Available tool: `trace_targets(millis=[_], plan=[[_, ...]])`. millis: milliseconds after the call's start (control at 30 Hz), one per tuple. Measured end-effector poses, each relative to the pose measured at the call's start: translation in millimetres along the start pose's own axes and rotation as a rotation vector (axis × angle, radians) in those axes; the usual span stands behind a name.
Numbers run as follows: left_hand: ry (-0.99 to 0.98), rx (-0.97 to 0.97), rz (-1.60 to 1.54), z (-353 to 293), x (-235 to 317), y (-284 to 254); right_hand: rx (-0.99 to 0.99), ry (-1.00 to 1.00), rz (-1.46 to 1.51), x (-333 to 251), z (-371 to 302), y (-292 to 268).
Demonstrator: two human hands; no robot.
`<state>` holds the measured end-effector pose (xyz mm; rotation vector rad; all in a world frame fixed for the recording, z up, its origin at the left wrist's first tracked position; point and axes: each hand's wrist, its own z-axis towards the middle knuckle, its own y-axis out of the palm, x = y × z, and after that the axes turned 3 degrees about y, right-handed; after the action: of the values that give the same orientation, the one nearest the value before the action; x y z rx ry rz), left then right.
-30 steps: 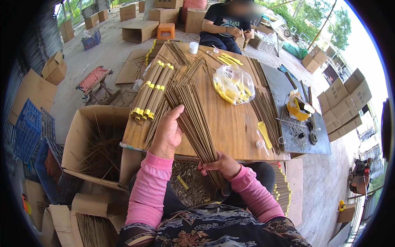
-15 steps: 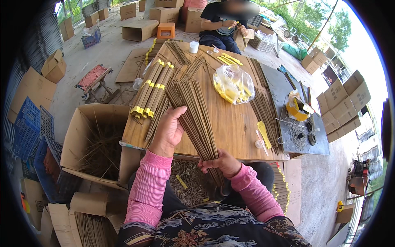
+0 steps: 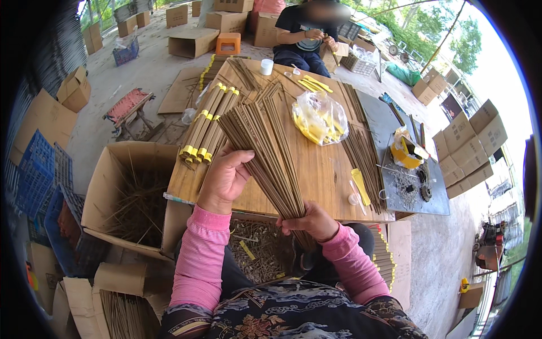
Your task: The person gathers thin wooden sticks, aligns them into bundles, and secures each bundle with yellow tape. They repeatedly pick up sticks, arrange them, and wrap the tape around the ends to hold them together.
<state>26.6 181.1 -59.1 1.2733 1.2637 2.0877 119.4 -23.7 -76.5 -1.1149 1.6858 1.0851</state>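
A fanned bundle of thin brown incense sticks [image 3: 268, 158] slants over the table's front edge, held between both hands. My left hand [image 3: 224, 179] grips its upper left side, thumb across the front. Lower down, my right hand [image 3: 311, 222] is closed round the narrow end, and the tips stick out below it. At the top the sticks spread apart, with a gap splitting the fan. Just beyond my left hand lie rolled bundles of sticks with yellow bands [image 3: 210, 121], side by side on the wooden table [image 3: 322, 175].
A clear bag of yellow strips [image 3: 320, 118] sits mid-table; loose sticks [image 3: 367, 148] lie right of it. A dark board [image 3: 415, 186] carries a cut yellow container [image 3: 407, 153]. At left stands a carton of sticks [image 3: 127, 198]. Across the table sits another person [image 3: 307, 39] with busy hands.
The bundle's upper end has fanned wider, and a gap has opened between its left and right parts. My left hand has moved slightly left and down; my right hand still grips the lower end.
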Motion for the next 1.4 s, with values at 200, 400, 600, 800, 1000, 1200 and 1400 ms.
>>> trace_targets(millis=[200,400,600,800,1000,1200,1400], plan=[[-0.028,-0.027,0.150,3,-3,-2,-0.042,0.027,0.093,-2,2,3],[-0.178,-0.014,0.199,-4,-27,8,-0.050,0.031,0.231,1,5,2],[-0.286,0.052,0.104,-1,-44,1,-0.033,0.045,0.369,4,7,3],[-0.336,0.173,0.073,3,-46,-11,-0.053,0.044,0.450,4,5,0],[-0.307,0.190,0.068,1,-47,3,-0.056,0.055,0.414,2,4,2],[-0.335,0.226,0.071,4,-48,-10,-0.055,0.055,0.487,-1,3,2],[-0.333,0.227,0.028,5,-48,-16,-0.038,0.055,0.493,-2,3,2]])
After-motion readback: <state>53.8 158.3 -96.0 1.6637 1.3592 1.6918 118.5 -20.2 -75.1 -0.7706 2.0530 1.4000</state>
